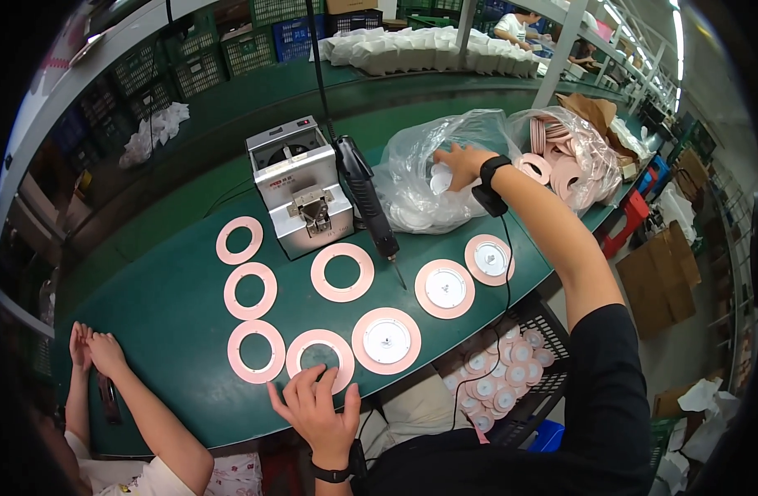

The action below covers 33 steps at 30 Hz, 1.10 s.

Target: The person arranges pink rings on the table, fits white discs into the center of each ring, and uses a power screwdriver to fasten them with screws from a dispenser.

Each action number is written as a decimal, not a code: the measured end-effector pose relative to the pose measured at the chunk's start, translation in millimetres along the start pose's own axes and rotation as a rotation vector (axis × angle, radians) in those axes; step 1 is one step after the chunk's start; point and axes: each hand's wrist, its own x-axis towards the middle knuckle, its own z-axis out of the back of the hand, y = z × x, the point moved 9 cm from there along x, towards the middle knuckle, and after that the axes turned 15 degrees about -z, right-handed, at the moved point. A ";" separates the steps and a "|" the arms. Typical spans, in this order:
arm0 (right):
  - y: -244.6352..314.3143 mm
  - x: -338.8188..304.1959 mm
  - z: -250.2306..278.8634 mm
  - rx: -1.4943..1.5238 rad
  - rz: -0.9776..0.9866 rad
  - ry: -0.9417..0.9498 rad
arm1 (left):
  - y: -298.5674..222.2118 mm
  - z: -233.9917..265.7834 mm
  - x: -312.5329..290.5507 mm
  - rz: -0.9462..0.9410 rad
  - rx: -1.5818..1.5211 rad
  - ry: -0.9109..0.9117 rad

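My left hand (323, 411) is open, fingers apart, with its fingertips at the near edge of a pink ring (294, 360) that lies flat on the green table. My right hand (464, 168) reaches into a clear plastic bag (412, 204) and has its fingers curled about a white disc (439, 178); part of the grip is hidden. Right of the left hand, one pink ring with a white disc (387, 341) set in its middle lies flat. Two more such pieces, a middle one (445, 288) and a far one (489, 259), continue the row. Several bare pink rings (250, 291) lie to the left.
A black electric screwdriver (364, 194) hangs bit-down beside a silver screw feeder (300, 186). Another bag (590, 165) holds pink rings. Below the table edge, a black crate (544, 326) holds several finished-looking pieces. Another person's hands (98, 347) rest at the table's left end.
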 end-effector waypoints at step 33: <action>5.5 -29.4 -6.3 0.071 0.213 -0.372 | -2.1 1.9 2.9 -0.020 0.003 -0.007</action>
